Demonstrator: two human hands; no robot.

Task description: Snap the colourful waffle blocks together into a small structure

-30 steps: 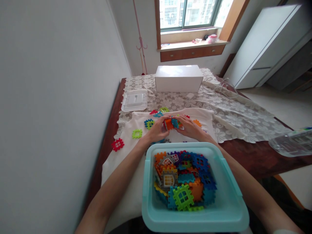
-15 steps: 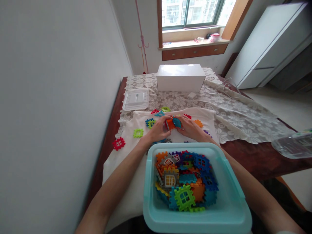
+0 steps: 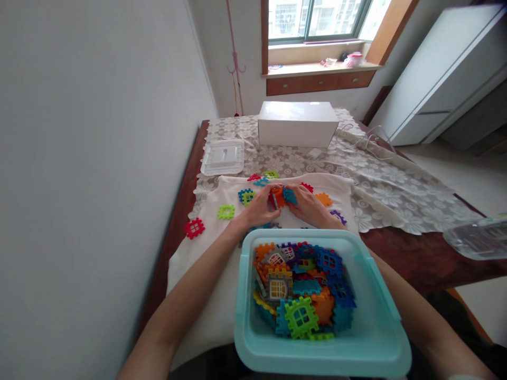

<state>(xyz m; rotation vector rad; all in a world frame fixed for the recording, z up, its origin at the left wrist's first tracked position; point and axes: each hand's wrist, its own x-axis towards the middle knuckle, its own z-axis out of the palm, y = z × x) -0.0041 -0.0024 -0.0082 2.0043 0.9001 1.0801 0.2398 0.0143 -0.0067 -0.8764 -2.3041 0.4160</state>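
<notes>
My left hand (image 3: 260, 208) grips an orange building piece (image 3: 279, 197), with a red and a grey piece at its side, above the white cloth. Fingers of my right hand (image 3: 310, 207) are closed on a teal building piece (image 3: 290, 196), which touches the orange one. How the pieces join is partly hidden by my fingers. Around them lie a lime-green frame piece (image 3: 226, 211), a red window piece (image 3: 194, 228), an orange piece (image 3: 324, 199) and a purple piece (image 3: 338, 216). A blue piece (image 3: 244, 196) lies beside my left hand.
Close in front of me stands a turquoise tub (image 3: 380, 338) holding many interlocking pieces. A white box (image 3: 297, 132) and a clear lid (image 3: 224, 157) rest on the lace tablecloth (image 3: 396, 195). At the right edge is a clear plastic container (image 3: 479, 237). A wall runs along the left.
The teal piece has turned slightly and sits closer against the orange piece. Both hands stay together in nearly the same place; the whole view has shifted a little.
</notes>
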